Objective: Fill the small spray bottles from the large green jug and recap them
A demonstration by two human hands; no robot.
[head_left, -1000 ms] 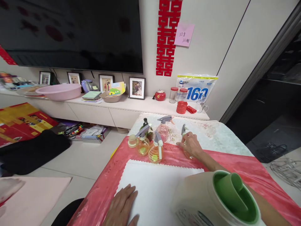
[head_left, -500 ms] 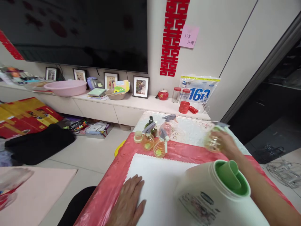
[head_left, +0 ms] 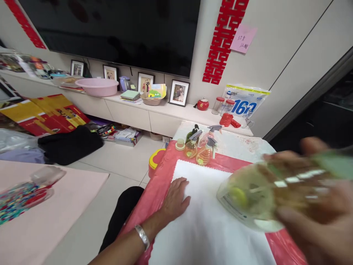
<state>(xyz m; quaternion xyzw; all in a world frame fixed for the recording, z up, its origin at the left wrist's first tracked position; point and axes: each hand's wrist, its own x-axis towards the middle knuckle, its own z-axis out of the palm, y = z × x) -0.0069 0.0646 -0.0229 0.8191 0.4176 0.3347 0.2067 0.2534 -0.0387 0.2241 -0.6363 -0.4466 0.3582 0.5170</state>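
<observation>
The right hand [head_left: 321, 224] is wrapped around a clear, yellowish spray bottle [head_left: 256, 187], lifted close to the camera over the right side of the surface [head_left: 150, 206]; the bottle tilts strongly, its base toward the left, and both are blurred. The left hand [head_left: 176, 198] lies palm down, its thumb apart from the fingers, on a white sheet [head_left: 204, 213] with a scalloped edge. Beyond that sheet, two amber spray bottles [head_left: 203, 156] stand beside a small pale cup [head_left: 180, 144], with a pink spray bottle [head_left: 204, 140] behind them.
</observation>
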